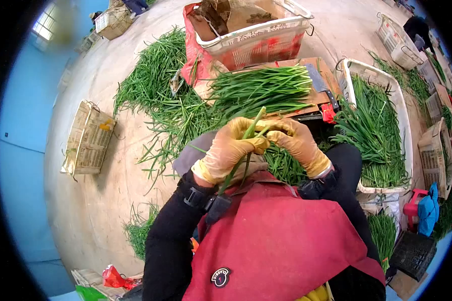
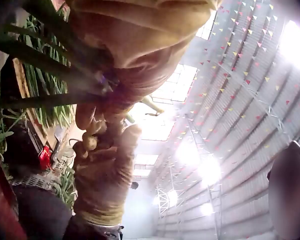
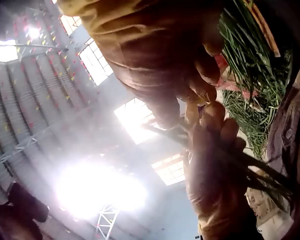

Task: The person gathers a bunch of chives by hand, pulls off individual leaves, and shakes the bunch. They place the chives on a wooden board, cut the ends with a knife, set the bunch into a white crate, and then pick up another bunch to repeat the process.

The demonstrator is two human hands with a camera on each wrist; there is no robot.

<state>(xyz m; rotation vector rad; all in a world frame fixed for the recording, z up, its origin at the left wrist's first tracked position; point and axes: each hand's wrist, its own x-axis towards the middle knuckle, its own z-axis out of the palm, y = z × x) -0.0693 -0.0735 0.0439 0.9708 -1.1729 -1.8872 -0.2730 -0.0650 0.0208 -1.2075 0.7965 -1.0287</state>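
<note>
In the head view the left hand [image 1: 227,150], in a yellowish glove, grips a few green stalks [image 1: 250,131] that slant up past its thumb and hang down toward the wrist. Facing it, the gloved right hand [image 1: 300,145] has its fingers curled, with fingertips meeting the left hand's around the stalks. The right wrist view shows the stalks [image 3: 230,157] crossing the left hand [image 3: 215,180], with the right hand [image 3: 145,55] above. Beyond both hands a pile of long green stalks [image 1: 261,90] lies on a wooden board [image 1: 324,70], beside a cleaver [image 1: 317,80].
A white crate [image 1: 409,135] full of greens stands at the right; another with red marks [image 1: 261,47] stands behind the board. Loose greens [image 1: 155,70] cover the floor at the left, near a standing crate [image 1: 89,140]. A red apron [image 1: 281,241] covers the lap.
</note>
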